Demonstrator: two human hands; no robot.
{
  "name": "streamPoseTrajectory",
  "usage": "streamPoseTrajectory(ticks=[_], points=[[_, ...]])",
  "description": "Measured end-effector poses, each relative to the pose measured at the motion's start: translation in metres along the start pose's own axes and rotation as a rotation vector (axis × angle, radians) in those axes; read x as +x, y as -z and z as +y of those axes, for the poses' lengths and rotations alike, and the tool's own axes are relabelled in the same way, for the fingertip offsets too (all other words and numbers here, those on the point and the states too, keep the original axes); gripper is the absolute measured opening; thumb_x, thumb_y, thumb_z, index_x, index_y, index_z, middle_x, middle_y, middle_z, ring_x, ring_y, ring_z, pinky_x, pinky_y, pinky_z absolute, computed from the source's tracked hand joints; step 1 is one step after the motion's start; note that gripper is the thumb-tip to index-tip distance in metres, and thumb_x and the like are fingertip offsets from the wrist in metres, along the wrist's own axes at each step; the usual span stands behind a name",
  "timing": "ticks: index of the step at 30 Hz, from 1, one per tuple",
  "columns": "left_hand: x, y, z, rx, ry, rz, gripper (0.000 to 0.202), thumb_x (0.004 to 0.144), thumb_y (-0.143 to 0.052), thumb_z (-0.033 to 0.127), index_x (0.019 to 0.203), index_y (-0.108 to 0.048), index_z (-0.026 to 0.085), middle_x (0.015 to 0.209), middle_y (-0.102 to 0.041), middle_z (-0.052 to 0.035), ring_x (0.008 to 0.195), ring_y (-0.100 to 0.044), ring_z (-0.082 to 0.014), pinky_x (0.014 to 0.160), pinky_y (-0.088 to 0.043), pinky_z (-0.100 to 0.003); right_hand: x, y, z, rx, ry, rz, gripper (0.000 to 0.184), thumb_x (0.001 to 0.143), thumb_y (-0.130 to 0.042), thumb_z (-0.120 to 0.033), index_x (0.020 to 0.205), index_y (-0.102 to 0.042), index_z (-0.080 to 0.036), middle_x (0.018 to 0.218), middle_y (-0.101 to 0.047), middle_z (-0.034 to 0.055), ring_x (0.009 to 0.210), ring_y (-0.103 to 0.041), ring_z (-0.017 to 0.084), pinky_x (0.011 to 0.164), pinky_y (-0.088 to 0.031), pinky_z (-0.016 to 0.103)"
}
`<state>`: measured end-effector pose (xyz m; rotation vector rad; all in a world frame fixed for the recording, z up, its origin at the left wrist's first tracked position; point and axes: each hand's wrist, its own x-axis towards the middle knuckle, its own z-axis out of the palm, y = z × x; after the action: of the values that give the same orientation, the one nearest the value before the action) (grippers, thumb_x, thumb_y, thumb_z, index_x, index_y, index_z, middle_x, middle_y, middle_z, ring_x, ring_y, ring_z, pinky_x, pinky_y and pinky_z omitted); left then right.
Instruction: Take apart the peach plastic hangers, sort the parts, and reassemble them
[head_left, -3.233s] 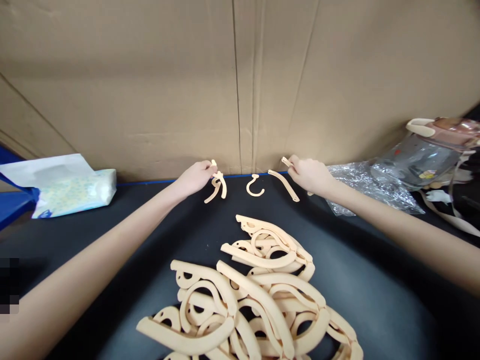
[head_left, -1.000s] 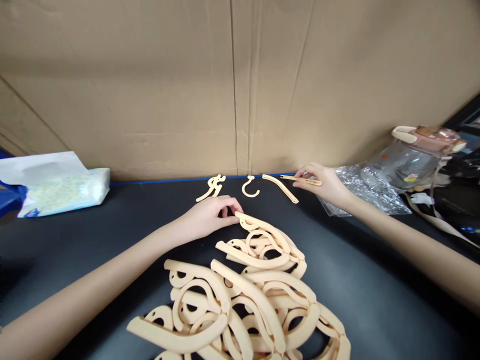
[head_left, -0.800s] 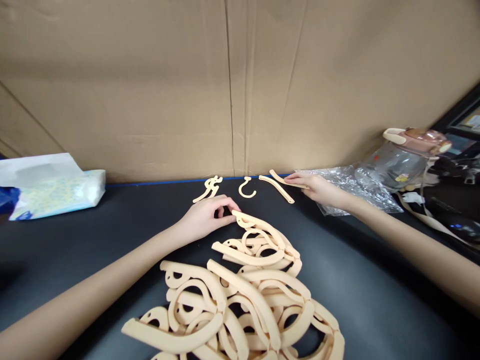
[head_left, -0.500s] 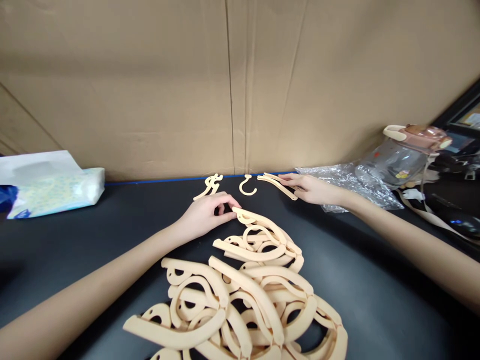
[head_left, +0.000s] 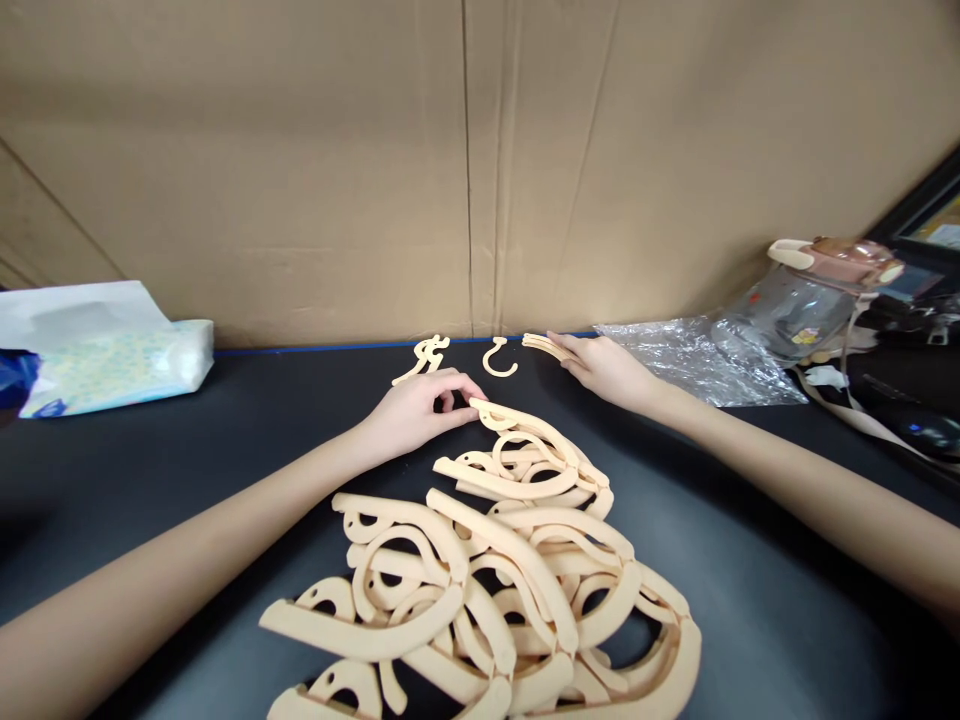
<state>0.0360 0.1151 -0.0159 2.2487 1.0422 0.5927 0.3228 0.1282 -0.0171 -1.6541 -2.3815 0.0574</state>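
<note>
My left hand [head_left: 431, 405] pinches the tip of a beige plastic folding hanger [head_left: 536, 422] between thumb and finger. That hanger lies at the far end of a heap of similar folded hangers [head_left: 450, 590], which overlap toward me. Further back, my right hand [head_left: 604, 370] is closed over a few slim curved hanger arms [head_left: 541, 343] lying side by side; its palm hides their near ends. Between the hands, near the wall, a single hanger hook [head_left: 499, 360] lies on the table. Several loose hooks [head_left: 425, 355] sit together left of it, partly behind my left hand.
Brown cardboard [head_left: 300, 180] walls off the back of the black table [head_left: 285, 400]. A pack of tissues [head_left: 120, 365] lies at the left. On the right are crumpled clear plastic [head_left: 720, 360], a clear bottle with a pinkish lid [head_left: 802, 300] and dark objects with a strap.
My right hand has shifted over the hanger arms, which now lie bunched together rather than fanned apart. My left hand keeps its pinch. The view has tilted slightly.
</note>
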Motion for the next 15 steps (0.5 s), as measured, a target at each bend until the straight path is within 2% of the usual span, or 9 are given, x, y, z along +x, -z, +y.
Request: streamPoseTrajectory(ticks=[4,6,8,11,13,15], points=[[0.003,0.003,0.000,-0.157,0.047,-0.035,0.028,0.079,-0.067,0.043,0.094,-0.071,0.020,0.086,-0.071,-0.0005,0.067,-0.055,-0.0126,0.066,-0.043,-0.026,-0.006,0.004,-0.009,0.013,-0.038,0.079,0.048,0.095,-0.047,-0.016,0.142,-0.049,-0.005,0.134,-0.061,0.0207,0.116,-0.063,0.034,0.098,-0.048,0.047],[0.004,0.006,0.000,-0.246,0.069,-0.052,0.031,0.078,-0.069,0.042,0.098,-0.072,0.018,0.089,-0.073,-0.0024,0.071,-0.059,-0.0140,0.065,-0.045,-0.025,-0.011,0.010,-0.022,0.033,-0.014,0.124,0.042,0.097,-0.047,-0.021,0.137,-0.055,-0.009,0.134,-0.062,0.0168,0.118,-0.061,0.031,0.101,-0.046,0.044],[0.004,0.008,0.001,-0.328,0.092,-0.052,0.032,0.077,-0.071,0.040,0.100,-0.072,0.018,0.090,-0.074,-0.0039,0.073,-0.061,-0.0151,0.061,-0.044,-0.024,-0.017,0.018,-0.039,0.094,0.048,0.145,0.035,0.099,-0.047,-0.030,0.126,-0.065,-0.016,0.127,-0.068,0.0089,0.115,-0.062,0.024,0.099,-0.046,0.035],[0.004,0.007,0.006,-0.445,0.115,-0.013,0.032,0.076,-0.074,0.038,0.102,-0.072,0.018,0.093,-0.074,-0.0053,0.076,-0.062,-0.0155,0.056,-0.043,-0.022,-0.026,0.027,-0.066,0.351,0.163,0.084,0.032,0.095,-0.055,-0.044,0.097,-0.076,-0.020,0.096,-0.076,0.0027,0.085,-0.066,0.017,0.076,-0.049,0.029],[0.006,0.004,0.014,-0.526,0.110,0.037,0.034,0.079,-0.072,0.039,0.107,-0.070,0.019,0.100,-0.073,-0.0058,0.085,-0.063,-0.0159,0.060,-0.046,-0.021,-0.026,0.031,-0.077,0.515,0.160,0.084,0.025,0.089,-0.064,-0.040,0.086,-0.076,-0.018,0.081,-0.074,0.0016,0.069,-0.061,0.014,0.063,-0.045,0.027],[0.009,0.001,0.027,-0.605,0.091,0.074,0.036,0.086,-0.064,0.045,0.111,-0.069,0.020,0.106,-0.072,-0.0066,0.094,-0.064,-0.0163,0.071,-0.050,-0.023,-0.023,0.036,-0.083,0.668,0.096,0.141,0.020,0.083,-0.069,-0.035,0.083,-0.075,-0.016,0.074,-0.072,0.0015,0.062,-0.057,0.012,0.059,-0.042,0.026]])
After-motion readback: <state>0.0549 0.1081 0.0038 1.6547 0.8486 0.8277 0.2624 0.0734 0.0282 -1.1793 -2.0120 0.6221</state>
